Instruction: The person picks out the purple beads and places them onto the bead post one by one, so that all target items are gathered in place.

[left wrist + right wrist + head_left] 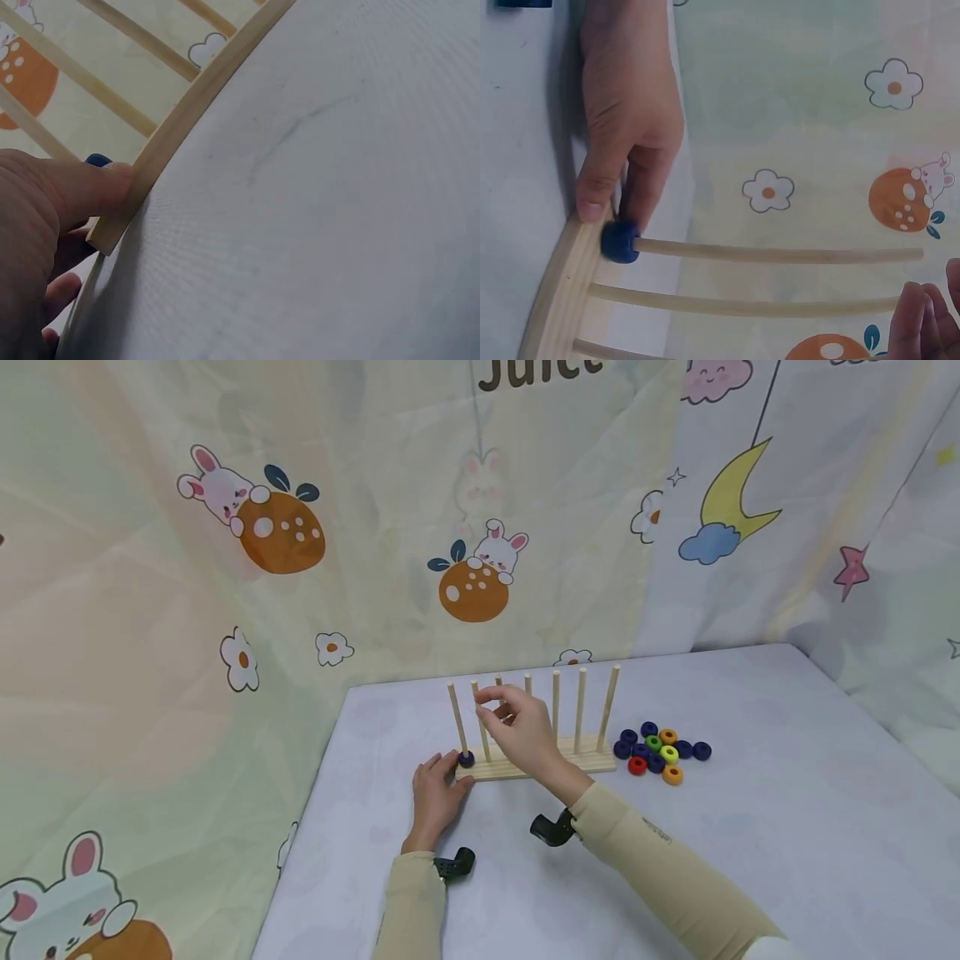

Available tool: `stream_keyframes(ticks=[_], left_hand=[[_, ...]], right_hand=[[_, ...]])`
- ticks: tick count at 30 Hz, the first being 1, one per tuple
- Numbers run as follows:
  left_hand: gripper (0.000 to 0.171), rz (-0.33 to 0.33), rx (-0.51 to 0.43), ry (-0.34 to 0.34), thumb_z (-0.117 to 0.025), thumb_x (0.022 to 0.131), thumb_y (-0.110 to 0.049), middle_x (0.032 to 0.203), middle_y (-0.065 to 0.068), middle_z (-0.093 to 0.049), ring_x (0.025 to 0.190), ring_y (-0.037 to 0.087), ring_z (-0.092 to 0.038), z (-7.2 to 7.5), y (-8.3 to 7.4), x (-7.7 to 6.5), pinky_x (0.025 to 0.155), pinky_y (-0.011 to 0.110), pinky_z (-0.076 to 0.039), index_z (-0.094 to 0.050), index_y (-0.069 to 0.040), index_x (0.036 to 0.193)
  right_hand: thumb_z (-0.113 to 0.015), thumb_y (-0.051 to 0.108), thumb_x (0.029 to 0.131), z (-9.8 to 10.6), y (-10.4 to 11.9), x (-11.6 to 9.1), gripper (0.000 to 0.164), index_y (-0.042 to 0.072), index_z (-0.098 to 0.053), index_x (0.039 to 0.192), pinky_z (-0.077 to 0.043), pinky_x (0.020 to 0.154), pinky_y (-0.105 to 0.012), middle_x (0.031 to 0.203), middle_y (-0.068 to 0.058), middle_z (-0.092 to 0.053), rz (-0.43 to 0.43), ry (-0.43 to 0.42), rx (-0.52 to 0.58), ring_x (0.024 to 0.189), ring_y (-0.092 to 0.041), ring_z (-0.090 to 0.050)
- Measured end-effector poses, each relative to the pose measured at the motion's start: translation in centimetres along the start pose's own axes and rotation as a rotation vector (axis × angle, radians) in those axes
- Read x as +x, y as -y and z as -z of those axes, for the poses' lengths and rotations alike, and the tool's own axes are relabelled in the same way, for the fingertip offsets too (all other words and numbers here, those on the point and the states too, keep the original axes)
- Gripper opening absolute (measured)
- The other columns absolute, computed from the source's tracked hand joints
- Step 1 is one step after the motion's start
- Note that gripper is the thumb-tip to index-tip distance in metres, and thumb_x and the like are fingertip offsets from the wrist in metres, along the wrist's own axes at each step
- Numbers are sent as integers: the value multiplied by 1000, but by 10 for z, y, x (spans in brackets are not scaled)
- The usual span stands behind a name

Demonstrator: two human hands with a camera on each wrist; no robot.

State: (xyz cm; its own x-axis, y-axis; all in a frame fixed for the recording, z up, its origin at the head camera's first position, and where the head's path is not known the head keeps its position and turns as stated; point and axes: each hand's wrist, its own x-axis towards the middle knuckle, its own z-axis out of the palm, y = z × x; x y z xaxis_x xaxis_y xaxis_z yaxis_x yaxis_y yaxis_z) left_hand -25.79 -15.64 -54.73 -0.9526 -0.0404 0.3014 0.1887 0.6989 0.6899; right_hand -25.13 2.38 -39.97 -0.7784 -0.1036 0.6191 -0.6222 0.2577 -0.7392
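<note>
A wooden stand [540, 767] with several upright pegs lies across the table. One dark blue bead [467, 760] sits at the foot of its leftmost peg [457, 720]. My left hand [435, 797] holds the stand's left end, thumb [112, 187] on the front edge and fingers behind, beside the bead. Up near the top of the second peg [483, 735] is my right hand [521, 727], its thumb and index fingertips slightly apart with no bead showing between them. In the right wrist view, the right fingers [909, 322] overlap that peg's end.
Right of the stand lies a loose group of beads: several dark blue, orange ones [672, 775], a red one [637, 766], a green one [653, 743] and a yellow-green one [669, 755]. A printed cloth [390, 568] hangs behind the white table [750, 860].
</note>
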Motion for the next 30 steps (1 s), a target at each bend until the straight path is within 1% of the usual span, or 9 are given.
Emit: stream_keyframes(ticks=[3, 6, 10, 14, 20, 27, 30], left_hand=[[61, -9, 34, 20, -80, 81, -25, 132, 11, -62, 133, 36, -44, -1, 0, 2, 115, 57, -16, -59, -6, 134], [71, -12, 71, 59, -79, 81, -30, 136, 10, -59, 136, 35, -40, -1, 0, 4, 116, 56, -12, -51, -6, 141], [78, -7, 112, 110, -78, 82, -35, 140, 9, -56, 140, 33, -35, -2, 0, 5, 117, 54, -9, -44, -7, 147], [76, 9, 101, 109, -78, 82, -33, 140, 9, -56, 140, 33, -34, -2, 0, 2, 118, 53, -8, -45, -7, 146], [76, 39, 74, 99, -79, 81, -32, 141, 10, -55, 140, 32, -35, -1, -1, 0, 118, 52, -8, -46, -7, 145], [75, 24, 65, 68, -81, 80, -30, 139, 13, -56, 138, 33, -37, 1, -3, 1, 118, 53, -12, -49, -5, 143], [75, 29, 65, 67, -81, 79, -30, 139, 14, -55, 138, 33, -37, 1, -4, 0, 118, 53, -12, -49, -5, 143]], right_hand=[[-68, 3, 89, 3, -5, -6, 17, 3, -70, 105, -56, 62, -26, 100, -6, -71, -7, 13, -19, 71, -14, -66], [-68, 3, 89, 5, -10, -11, 16, 2, -70, 104, -56, 62, -27, 99, -6, -72, -26, 19, -33, 70, -15, -67], [-69, 4, 89, 9, -16, -19, 14, 4, -70, 103, -57, 63, -30, 99, -6, -72, -64, 19, -41, 70, -16, -67], [-69, 5, 89, 14, -23, -30, 14, 5, -71, 103, -57, 63, -32, 99, -5, -72, -107, 29, -59, 70, -15, -67], [-71, 6, 88, 20, -37, -46, 15, 4, -72, 103, -54, 59, -26, 98, -4, -72, -163, 15, -95, 69, -15, -63], [-71, 4, 87, 29, -53, -63, 15, 10, -72, 100, -54, 56, -25, 98, -4, -72, -194, -4, -102, 68, -16, -65], [-72, 3, 86, 32, -59, -69, 15, 10, -73, 99, -53, 55, -24, 98, -4, -73, -218, -12, -103, 68, -15, -64]])
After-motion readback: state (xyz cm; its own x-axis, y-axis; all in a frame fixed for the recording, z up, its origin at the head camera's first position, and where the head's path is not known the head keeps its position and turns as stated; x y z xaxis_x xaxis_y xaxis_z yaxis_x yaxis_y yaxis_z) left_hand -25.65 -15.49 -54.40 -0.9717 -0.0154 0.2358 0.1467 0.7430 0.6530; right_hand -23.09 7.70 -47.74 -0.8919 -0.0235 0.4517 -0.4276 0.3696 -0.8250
